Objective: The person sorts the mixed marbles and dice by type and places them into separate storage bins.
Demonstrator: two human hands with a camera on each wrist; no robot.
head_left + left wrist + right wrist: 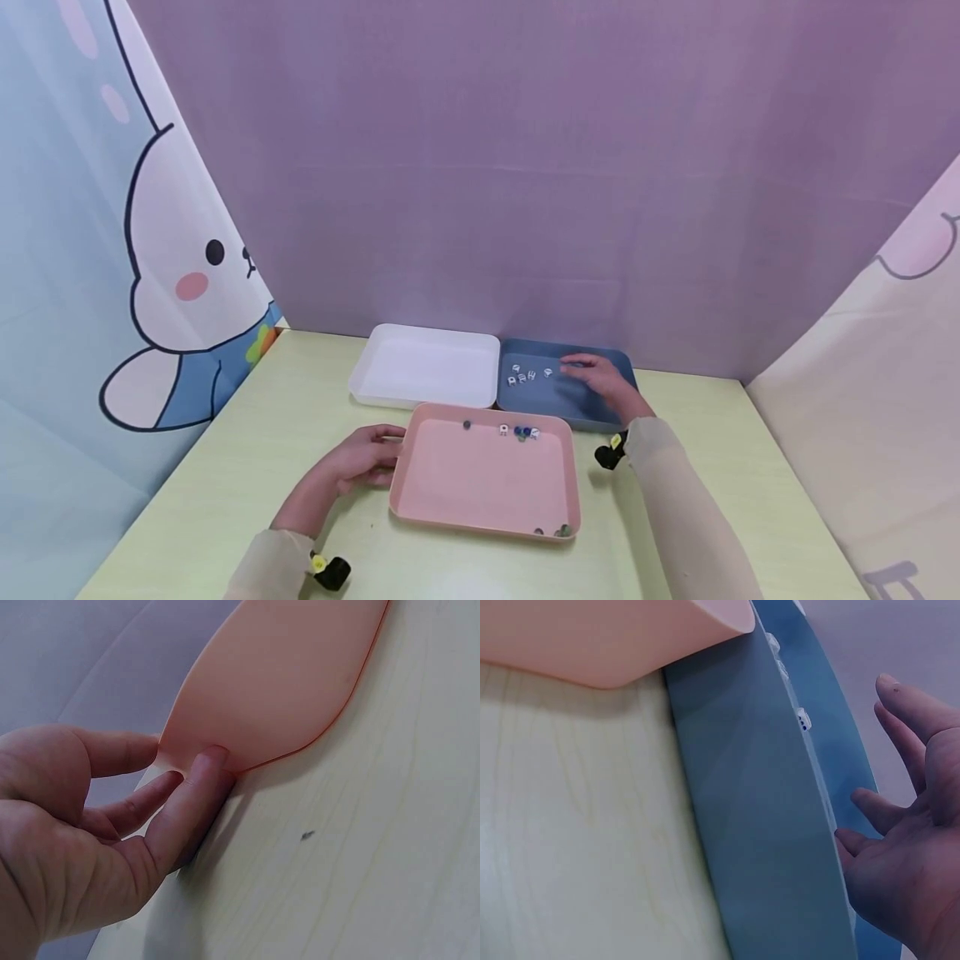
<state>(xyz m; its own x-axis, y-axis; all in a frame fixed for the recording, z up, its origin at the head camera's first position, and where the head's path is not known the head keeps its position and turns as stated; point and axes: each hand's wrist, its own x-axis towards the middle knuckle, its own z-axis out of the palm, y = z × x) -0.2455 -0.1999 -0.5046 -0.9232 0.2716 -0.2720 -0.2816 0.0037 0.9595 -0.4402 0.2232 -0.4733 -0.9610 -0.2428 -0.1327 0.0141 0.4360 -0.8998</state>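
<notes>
Left hand [367,457] is at the left side of the pink tray [483,487], its fingers reaching out loosely and fingertips touching the outer wall, as the left wrist view shows; part of that contact is hidden. Over to the right hand [600,379], fingers spread wide and holding nothing, above the blue tray [536,402] and near its white dice [522,377]. Their faces are too small to read from the head; the right wrist catches blue pips on one, but the wall cuts off most of the rest. That hand and forearm cover the blue tray's right part, so what lies beneath can't be told. Inside the pink tray, white dice [503,430] sit by the far wall among small blue balls [517,431], bunched and hard to count, with greenish pieces [562,530] blurred in the near right corner. Behind, the white tray [423,367] has its near right edge partly hidden by the pink one
</notes>
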